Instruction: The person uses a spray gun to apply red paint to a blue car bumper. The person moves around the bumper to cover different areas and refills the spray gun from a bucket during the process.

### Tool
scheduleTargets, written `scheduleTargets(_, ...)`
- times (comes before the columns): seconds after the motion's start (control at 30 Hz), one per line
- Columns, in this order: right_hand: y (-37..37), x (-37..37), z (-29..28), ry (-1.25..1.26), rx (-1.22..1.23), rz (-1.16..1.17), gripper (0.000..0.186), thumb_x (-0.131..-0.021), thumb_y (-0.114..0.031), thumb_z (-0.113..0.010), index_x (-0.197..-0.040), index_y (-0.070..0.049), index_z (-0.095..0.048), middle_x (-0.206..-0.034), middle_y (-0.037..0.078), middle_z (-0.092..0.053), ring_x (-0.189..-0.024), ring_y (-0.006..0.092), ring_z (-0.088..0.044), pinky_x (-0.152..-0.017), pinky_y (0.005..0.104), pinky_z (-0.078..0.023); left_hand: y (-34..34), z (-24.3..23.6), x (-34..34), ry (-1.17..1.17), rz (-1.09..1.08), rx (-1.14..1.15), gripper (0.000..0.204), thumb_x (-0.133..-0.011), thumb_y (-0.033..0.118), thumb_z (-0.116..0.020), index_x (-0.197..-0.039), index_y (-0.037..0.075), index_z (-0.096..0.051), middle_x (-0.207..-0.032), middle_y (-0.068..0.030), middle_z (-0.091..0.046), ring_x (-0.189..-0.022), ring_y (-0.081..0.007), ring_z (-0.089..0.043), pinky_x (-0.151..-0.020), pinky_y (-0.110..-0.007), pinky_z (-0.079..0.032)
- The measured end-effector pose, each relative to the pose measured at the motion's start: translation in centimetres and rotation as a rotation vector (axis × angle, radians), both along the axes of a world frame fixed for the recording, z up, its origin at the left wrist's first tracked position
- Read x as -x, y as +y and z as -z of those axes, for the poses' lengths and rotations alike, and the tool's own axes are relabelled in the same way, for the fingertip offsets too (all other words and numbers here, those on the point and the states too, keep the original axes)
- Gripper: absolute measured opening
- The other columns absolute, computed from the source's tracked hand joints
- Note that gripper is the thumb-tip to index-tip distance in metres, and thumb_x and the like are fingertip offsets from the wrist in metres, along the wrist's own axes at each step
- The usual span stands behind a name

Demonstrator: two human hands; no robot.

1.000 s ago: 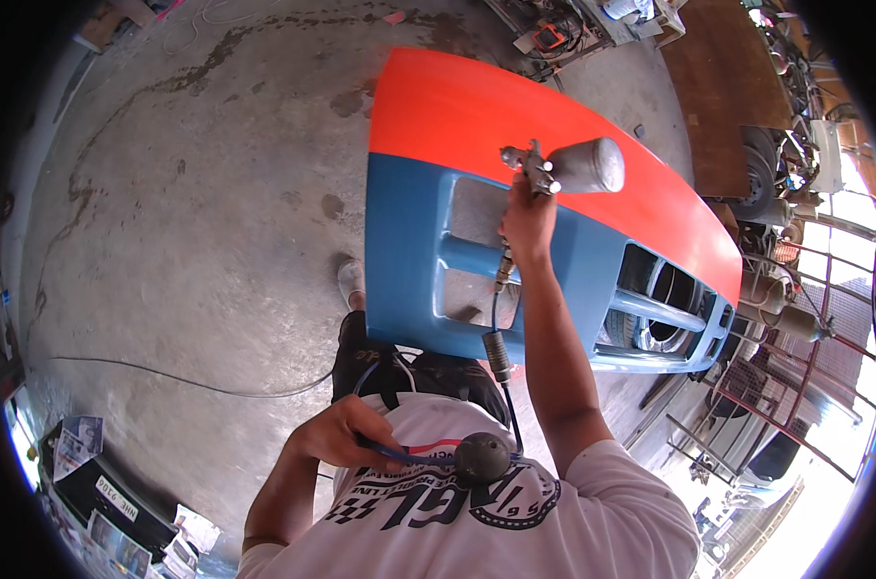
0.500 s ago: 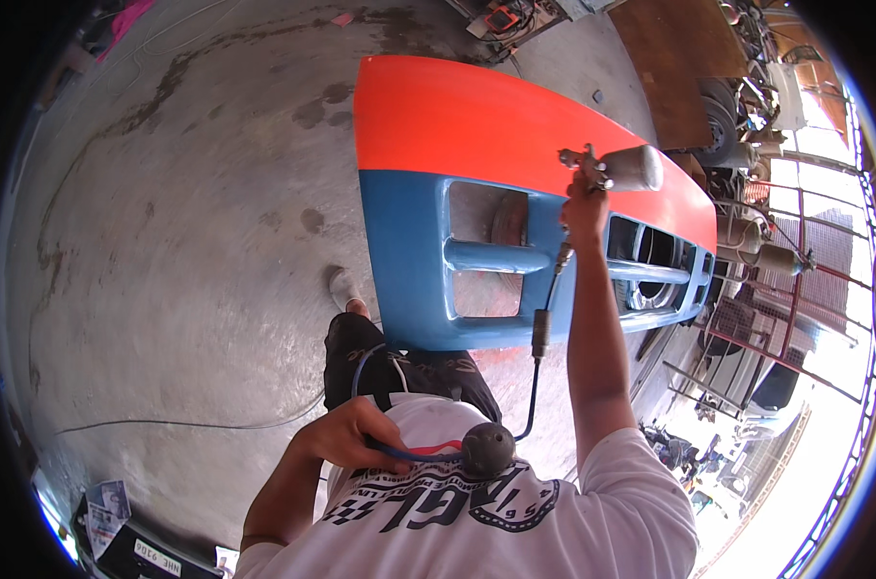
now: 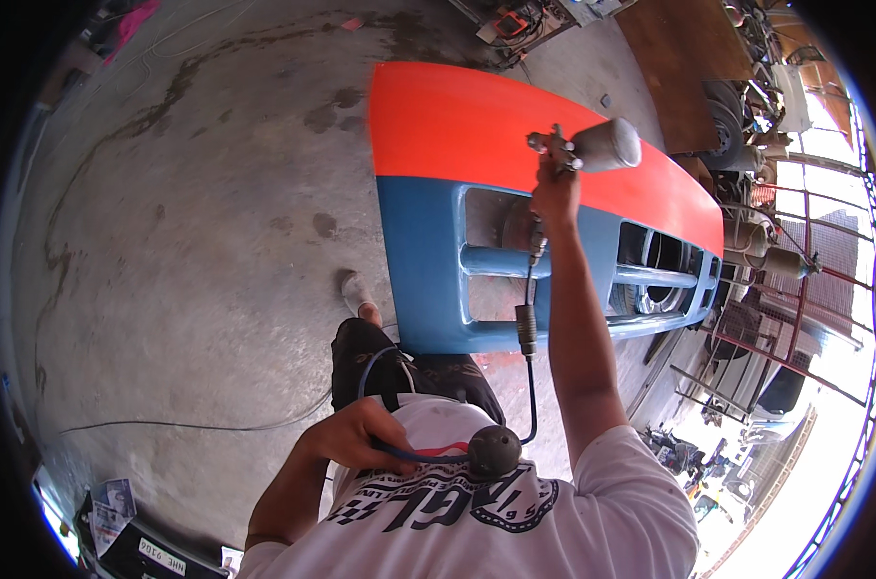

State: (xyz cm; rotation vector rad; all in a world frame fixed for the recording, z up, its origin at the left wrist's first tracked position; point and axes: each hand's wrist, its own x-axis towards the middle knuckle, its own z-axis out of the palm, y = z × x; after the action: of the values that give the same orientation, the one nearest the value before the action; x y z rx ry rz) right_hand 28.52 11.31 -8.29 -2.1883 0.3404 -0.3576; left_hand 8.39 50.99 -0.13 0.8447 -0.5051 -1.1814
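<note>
The spray gun [image 3: 558, 151] looks dull metal, the panel [image 3: 448, 121] smooth (its blue part [image 3: 424, 261] glossy), the floor [image 3: 216, 261] matt concrete.

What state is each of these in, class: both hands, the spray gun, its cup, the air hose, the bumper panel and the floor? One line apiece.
Right hand: closed around the spray gun
Spray gun: held over the panel; no spray visible
Gun cup: attached, lying sideways; fill level hidden
Left hand: closed on the air hose
Air hose: connected below the gun, bent
Bumper panel: orange-red above, blue below
Concrete floor: stained in patches
</note>
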Motion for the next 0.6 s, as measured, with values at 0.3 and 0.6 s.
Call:
scheduleTargets(0.3,13.2,-3.1,-0.9,0.282,-0.295,-0.024,0.025,-0.102,-0.028,-0.057,-0.113,-0.006,-0.061,-0.075,0.003,-0.057,-0.046,0.01,-0.051,-0.038,0.0297,-0.041,0.8,-0.3,0.2,0.065,-0.023,-0.071,0.019,-0.079,0.007,-0.083,-0.095,-0.001,-0.078,-0.075,-0.0099,-0.074,-0.066,-0.0094,-0.066,-0.059,-0.024,-0.047)
scheduleTargets(0.6,-2.0,-4.2,-1.1,0.271,-0.112,0.152,0.025,-0.1,-0.033,-0.059,-0.109,-0.009,-0.06,-0.07,0.0,-0.054,-0.043,0.0099,-0.05,-0.035,0.0289,-0.041,1.2,0.8,-1.1,0.015,-0.008,-0.013,0.018,-0.078,0.009,-0.084,-0.095,0.003,-0.079,-0.074,-0.0068,-0.074,-0.062,-0.008,-0.065,-0.058,-0.023,-0.046)
